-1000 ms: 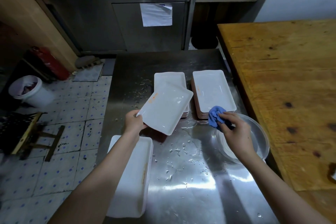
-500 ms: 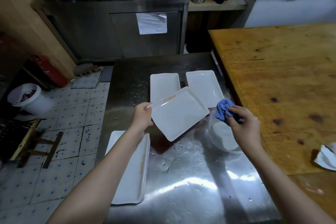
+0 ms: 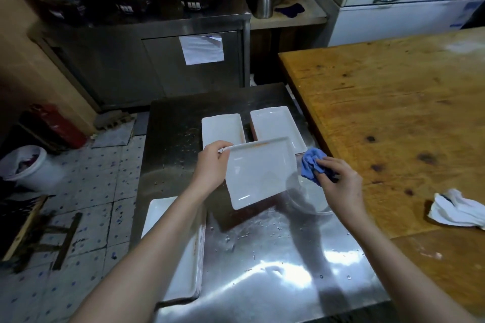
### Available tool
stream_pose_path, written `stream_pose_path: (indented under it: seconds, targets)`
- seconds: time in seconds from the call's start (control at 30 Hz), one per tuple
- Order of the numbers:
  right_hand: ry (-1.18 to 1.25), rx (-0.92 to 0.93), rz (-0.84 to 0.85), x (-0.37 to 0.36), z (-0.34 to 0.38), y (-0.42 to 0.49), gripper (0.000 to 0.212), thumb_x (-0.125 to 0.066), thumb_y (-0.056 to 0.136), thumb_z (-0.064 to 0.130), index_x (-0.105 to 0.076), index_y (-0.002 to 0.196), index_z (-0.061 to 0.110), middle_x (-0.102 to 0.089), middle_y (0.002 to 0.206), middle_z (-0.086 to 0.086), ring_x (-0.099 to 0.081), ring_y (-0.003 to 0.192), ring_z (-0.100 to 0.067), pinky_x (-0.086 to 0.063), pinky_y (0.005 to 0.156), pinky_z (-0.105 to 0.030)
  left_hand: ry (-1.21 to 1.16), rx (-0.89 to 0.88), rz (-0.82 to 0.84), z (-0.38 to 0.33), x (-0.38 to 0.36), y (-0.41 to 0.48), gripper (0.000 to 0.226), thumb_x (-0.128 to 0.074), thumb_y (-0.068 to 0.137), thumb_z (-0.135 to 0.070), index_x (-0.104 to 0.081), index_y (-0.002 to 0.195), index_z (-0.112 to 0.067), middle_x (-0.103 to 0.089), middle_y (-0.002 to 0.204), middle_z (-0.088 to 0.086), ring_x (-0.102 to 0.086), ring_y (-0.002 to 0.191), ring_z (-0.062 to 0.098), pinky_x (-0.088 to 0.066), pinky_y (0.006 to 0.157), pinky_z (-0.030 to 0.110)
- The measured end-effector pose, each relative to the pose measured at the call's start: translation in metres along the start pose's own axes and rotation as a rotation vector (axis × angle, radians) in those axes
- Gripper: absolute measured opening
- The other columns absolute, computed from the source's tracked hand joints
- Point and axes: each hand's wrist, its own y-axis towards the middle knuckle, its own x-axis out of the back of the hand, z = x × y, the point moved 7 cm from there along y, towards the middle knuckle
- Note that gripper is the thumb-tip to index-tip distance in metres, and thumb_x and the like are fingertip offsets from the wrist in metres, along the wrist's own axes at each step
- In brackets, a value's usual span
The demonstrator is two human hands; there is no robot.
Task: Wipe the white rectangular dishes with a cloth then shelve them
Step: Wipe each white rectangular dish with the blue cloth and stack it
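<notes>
Head view looks down on a wet steel table (image 3: 262, 270), where the left hand (image 3: 212, 162) holds a white dish (image 3: 258, 173) tilted above the surface, fingers curled round its far left corner. Just right of the dish, the right hand (image 3: 341, 183) pinches a crumpled blue cloth (image 3: 311, 165) between thumb and bent fingers over a clear bowl (image 3: 312, 202); whether the cloth touches the dish cannot be told. Behind the held dish stand a far left stack (image 3: 221, 127) and a far right stack (image 3: 275, 123) of dishes, a near stack (image 3: 170, 244) lies at the table's left edge, and a white rag (image 3: 456, 208) lies on the wooden table (image 3: 393, 113) alongside.
</notes>
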Motion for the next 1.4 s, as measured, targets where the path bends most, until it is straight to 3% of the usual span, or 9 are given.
stream_pose_path:
  seconds: [0.17,0.33,0.57,0.77,0.93,1.07,1.23,1.33,1.4]
  targets:
    - [-0.032,0.035,0.004,-0.006,0.004,-0.005,0.026,-0.067,0.078,-0.003,-0.071,0.102,0.007,-0.065,0.110,-0.004,-0.060,0.098,-0.013,-0.050,0.084,-0.024,0.019,-0.118,0.009,-0.015,0.003,-0.005,0.023,-0.047,0.099,-0.017,-0.066,0.111,-0.011,-0.064,0.111,0.000,-0.056,0.097,0.011,-0.043,0.068,0.016]
    - [-0.011,0.026,0.045,-0.013,0.014,-0.006,0.026,-0.065,0.080,-0.005,-0.070,0.103,0.004,-0.063,0.107,0.000,-0.056,0.093,-0.006,-0.044,0.080,-0.012,-0.083,-0.138,-0.058,-0.023,0.013,-0.011,0.022,-0.051,0.098,-0.016,-0.067,0.113,-0.011,-0.060,0.107,-0.007,-0.056,0.095,0.007,-0.044,0.069,0.012]
    - [-0.007,0.041,0.054,-0.016,0.026,-0.002,0.026,-0.065,0.080,-0.004,-0.069,0.104,0.004,-0.061,0.106,0.001,-0.057,0.092,-0.008,-0.040,0.074,0.001,-0.190,-0.065,-0.093,-0.017,0.022,-0.012,0.020,-0.056,0.096,-0.017,-0.068,0.110,-0.011,-0.065,0.108,-0.002,-0.063,0.100,0.016,-0.057,0.080,0.036]
    - [-0.007,0.038,0.061,-0.019,0.035,-0.001,0.026,-0.066,0.081,-0.003,-0.069,0.105,0.006,-0.061,0.105,0.002,-0.056,0.091,-0.007,-0.038,0.073,0.004,-0.199,-0.082,-0.083,-0.023,0.022,-0.021,0.018,-0.053,0.097,-0.014,-0.070,0.104,-0.011,-0.062,0.098,-0.007,-0.060,0.092,0.011,-0.049,0.070,0.019]
    - [0.002,0.023,0.064,-0.032,0.042,-0.005,0.028,-0.066,0.081,-0.001,-0.068,0.107,0.008,-0.063,0.109,-0.001,-0.058,0.096,-0.010,-0.047,0.083,-0.014,-0.213,-0.062,-0.046,-0.029,0.006,-0.032,0.019,-0.055,0.096,-0.017,-0.070,0.106,-0.012,-0.064,0.104,-0.004,-0.060,0.099,0.014,-0.053,0.081,0.029]
    - [0.058,0.093,0.108,-0.051,0.066,-0.013,0.027,-0.067,0.079,-0.004,-0.069,0.105,0.006,-0.063,0.109,-0.004,-0.057,0.095,-0.008,-0.045,0.083,-0.008,-0.250,-0.040,-0.047,-0.029,-0.004,-0.034,0.018,-0.057,0.096,-0.016,-0.071,0.106,-0.011,-0.065,0.102,-0.002,-0.062,0.101,0.018,-0.055,0.088,0.037]
    - [0.076,0.259,0.150,-0.072,0.096,-0.028,0.027,-0.069,0.076,-0.006,-0.071,0.101,0.004,-0.067,0.106,-0.009,-0.061,0.098,-0.017,-0.050,0.087,-0.030,-0.322,-0.051,0.006,-0.026,-0.009,-0.034,0.020,-0.054,0.096,-0.007,-0.072,0.104,-0.006,-0.071,0.103,0.008,-0.068,0.097,0.021,-0.056,0.085,0.032]
    - [0.037,0.314,0.193,-0.076,0.099,-0.030,0.030,-0.070,0.075,-0.005,-0.070,0.103,0.005,-0.066,0.108,-0.010,-0.063,0.100,-0.025,-0.051,0.089,-0.035,-0.330,-0.030,0.011,-0.020,-0.009,-0.031,0.021,-0.054,0.096,-0.009,-0.073,0.104,-0.007,-0.072,0.101,0.009,-0.069,0.095,0.021,-0.057,0.085,0.042]
    - [-0.019,0.375,0.206,-0.078,0.102,-0.032,0.030,-0.072,0.074,-0.004,-0.071,0.103,0.006,-0.067,0.109,-0.010,-0.063,0.098,-0.026,-0.048,0.090,-0.030,-0.340,-0.016,0.020,-0.017,-0.009,-0.030,0.021,-0.054,0.096,-0.010,-0.073,0.105,-0.006,-0.072,0.102,0.010,-0.069,0.095,0.024,-0.057,0.083,0.047]
